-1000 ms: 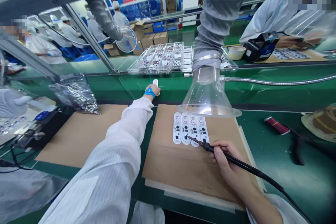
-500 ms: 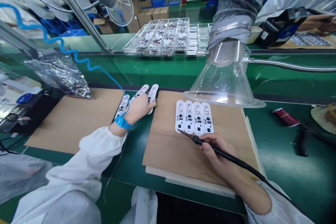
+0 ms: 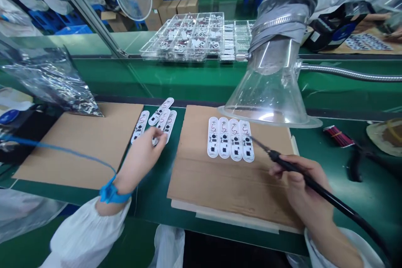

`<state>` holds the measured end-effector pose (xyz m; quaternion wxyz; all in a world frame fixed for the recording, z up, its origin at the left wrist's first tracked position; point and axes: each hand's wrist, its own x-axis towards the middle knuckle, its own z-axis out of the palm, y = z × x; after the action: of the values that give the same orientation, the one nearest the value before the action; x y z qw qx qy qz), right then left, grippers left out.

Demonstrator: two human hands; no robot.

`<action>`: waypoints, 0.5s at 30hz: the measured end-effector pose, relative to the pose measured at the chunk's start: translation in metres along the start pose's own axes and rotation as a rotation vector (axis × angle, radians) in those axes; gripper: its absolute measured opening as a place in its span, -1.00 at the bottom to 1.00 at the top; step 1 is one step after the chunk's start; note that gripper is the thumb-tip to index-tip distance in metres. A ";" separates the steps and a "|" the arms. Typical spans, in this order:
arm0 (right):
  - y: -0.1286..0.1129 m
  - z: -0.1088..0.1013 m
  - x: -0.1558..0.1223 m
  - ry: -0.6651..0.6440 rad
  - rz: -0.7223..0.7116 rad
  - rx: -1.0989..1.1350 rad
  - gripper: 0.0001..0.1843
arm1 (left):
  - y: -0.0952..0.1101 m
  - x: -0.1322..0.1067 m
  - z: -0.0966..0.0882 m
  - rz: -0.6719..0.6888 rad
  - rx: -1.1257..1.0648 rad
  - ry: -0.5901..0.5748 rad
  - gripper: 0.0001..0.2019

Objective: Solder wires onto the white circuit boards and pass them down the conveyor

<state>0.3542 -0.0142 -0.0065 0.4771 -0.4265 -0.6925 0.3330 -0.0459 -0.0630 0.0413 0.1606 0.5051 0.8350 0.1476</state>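
Observation:
My left hand [image 3: 143, 157] rests on the green table with its fingertips pinching one of several loose white oblong circuit boards [image 3: 158, 119] that lie between the two cardboard mats. A blue wrist strap [image 3: 110, 193] with a coiled cord circles that wrist. My right hand [image 3: 301, 188] grips a black soldering iron [image 3: 282, 162] like a pen. Its tip points at the rightmost of several white boards [image 3: 230, 139] lined up side by side on the right cardboard mat [image 3: 226, 188].
A clear fume-extraction hood [image 3: 271, 92] on a grey hose hangs just behind the lined-up boards. Clear trays of parts [image 3: 191, 37] sit beyond the conveyor. A left cardboard mat [image 3: 81, 142], silver bag [image 3: 50, 79], red wire bundle [image 3: 337, 136] and solder reel [image 3: 387, 136] surround the area.
My left hand came back from the conveyor with white boards and has set them down between the mats. My right hand swung the iron from the row's lower left to its right side.

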 end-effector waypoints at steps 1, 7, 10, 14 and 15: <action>0.003 -0.012 -0.001 0.029 -0.004 -0.061 -0.61 | -0.002 -0.008 0.002 0.010 -0.056 -0.098 -0.61; 0.028 -0.056 -0.021 0.065 -0.005 -0.583 -0.54 | -0.001 -0.031 0.022 -0.060 -0.174 -0.234 -0.45; 0.037 -0.053 -0.030 0.071 0.009 -0.554 -0.55 | -0.002 -0.026 0.029 -0.074 -0.218 -0.245 -0.41; 0.035 -0.049 -0.037 0.119 0.101 -0.253 -0.66 | 0.005 -0.017 0.032 0.041 -0.259 -0.322 -0.45; 0.031 -0.050 -0.037 0.155 0.118 -0.187 -0.67 | 0.008 -0.014 0.031 0.065 -0.261 -0.322 -0.46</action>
<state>0.4164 -0.0326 -0.0310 0.4671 -0.5335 -0.6553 0.2604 -0.0203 -0.0696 0.0184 0.3511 0.5237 0.7558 0.1770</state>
